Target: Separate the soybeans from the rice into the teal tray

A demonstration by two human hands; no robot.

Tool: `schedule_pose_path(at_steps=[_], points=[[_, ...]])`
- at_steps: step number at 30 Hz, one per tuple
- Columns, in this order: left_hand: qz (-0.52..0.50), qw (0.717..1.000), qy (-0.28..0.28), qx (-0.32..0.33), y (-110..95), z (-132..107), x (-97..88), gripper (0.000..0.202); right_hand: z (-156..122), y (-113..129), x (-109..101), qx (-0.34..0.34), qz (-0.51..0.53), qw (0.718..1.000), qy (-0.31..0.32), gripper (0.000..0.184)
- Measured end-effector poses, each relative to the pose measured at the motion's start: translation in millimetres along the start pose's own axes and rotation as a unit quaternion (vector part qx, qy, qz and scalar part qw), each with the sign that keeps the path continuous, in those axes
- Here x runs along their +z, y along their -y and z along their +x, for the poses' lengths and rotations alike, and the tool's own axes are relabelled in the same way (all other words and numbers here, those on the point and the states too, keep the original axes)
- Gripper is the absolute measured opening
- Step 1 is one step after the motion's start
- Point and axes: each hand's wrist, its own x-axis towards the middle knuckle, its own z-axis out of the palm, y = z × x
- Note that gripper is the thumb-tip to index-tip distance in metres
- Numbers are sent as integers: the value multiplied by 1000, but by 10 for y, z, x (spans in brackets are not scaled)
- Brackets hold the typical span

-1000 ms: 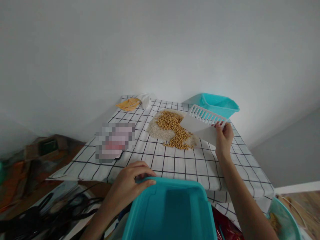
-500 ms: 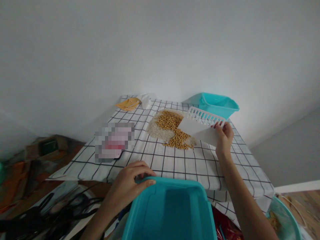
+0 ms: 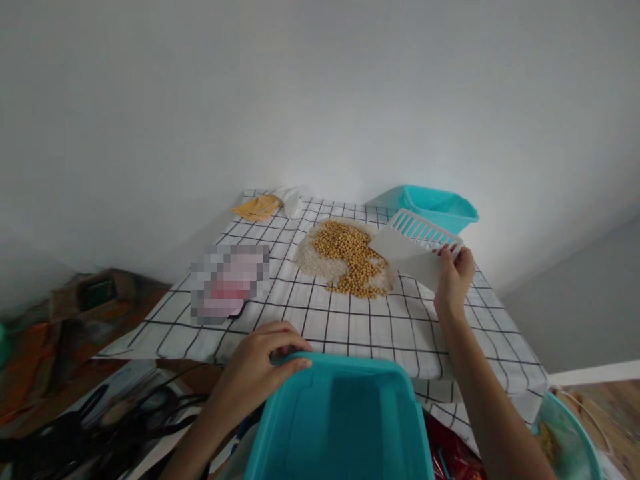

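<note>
My left hand (image 3: 267,360) is closed on the near rim of a teal plastic bin (image 3: 345,427), thumb over the edge, with the bin held against the table's front edge. In my right hand (image 3: 455,273) is a white plastic board (image 3: 413,253) with a row of slots along its upper edge, gripped at its right end between thumb and fingers. The board is tilted, its left corner at the right side of a pile of soybeans (image 3: 353,257). Whether it touches the beans I cannot tell. White grains that look like rice (image 3: 320,263) lie around and under the beans.
A second teal bin (image 3: 440,207) stands at the back right. A yellow cloth (image 3: 257,208) and a white crumpled item (image 3: 291,200) lie back left. A blurred-out flat object (image 3: 230,283) rests on the left of the checked tablecloth (image 3: 300,320). A teal bucket (image 3: 570,440) stands lower right.
My right hand has moved the white board a little to the right and upward, uncovering more of the beans and grains. My left hand and the bin have stayed put.
</note>
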Motion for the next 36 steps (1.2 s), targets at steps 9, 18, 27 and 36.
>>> schedule_pose_path(at_steps=[9, 18, 27, 36], points=[[-1, 1000, 5, -6, -9, 1, -5, 10, -14, -18, 41, -14, -27, 999, 15, 20], [4, 1000, 6, -5, -2, -8, -8, 9, -40, 7, 61, 0, 12, 999, 46, 19], [6, 1000, 7, -9, -26, 9, -16, 10, -57, 59, 55, 17, 33, 998, 59, 20], [13, 1000, 2, -1, -1, -1, -6, 6, -52, 78, 57, 25, 41, 997, 61, 19]])
